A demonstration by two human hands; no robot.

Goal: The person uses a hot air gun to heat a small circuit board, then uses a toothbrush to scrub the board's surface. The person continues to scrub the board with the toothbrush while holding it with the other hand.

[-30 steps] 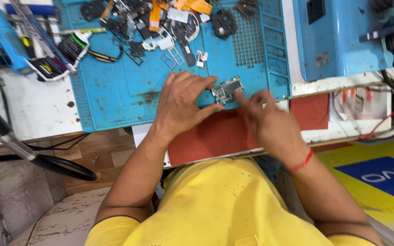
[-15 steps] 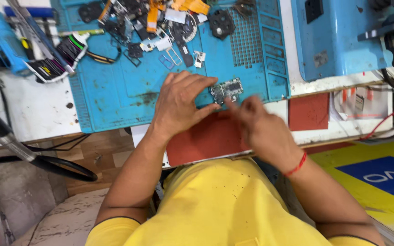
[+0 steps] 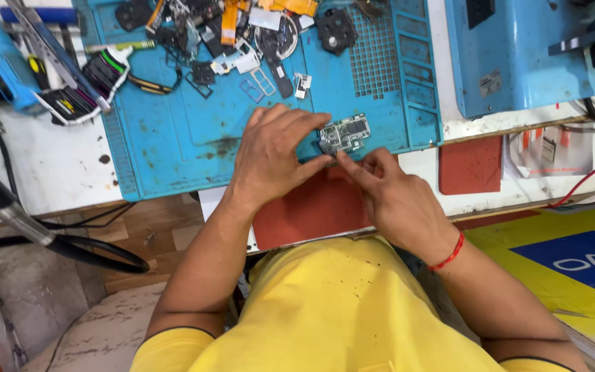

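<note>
A small phone circuit board (image 3: 345,133) lies on the blue work mat (image 3: 173,138) near its front edge. My left hand (image 3: 273,155) rests flat on the mat, its fingertips pressing the board's left end. My right hand (image 3: 387,196), with a red thread at the wrist, sits just below the board; its pinched fingertips touch the board's lower edge. I cannot tell whether a tiny part is between those fingers. A red pad (image 3: 311,207) lies under both wrists.
Loose phone parts, flex cables and frames (image 3: 235,34) crowd the mat's far side. A tray of tools (image 3: 84,86) sits at the left, a blue machine (image 3: 518,55) at the right, a second red pad (image 3: 471,165) beside it. A black cable (image 3: 70,248) hangs below the bench.
The view has shifted a little. My right hand's fingertips have closed in on the board's lower edge. My left hand stays on the board.
</note>
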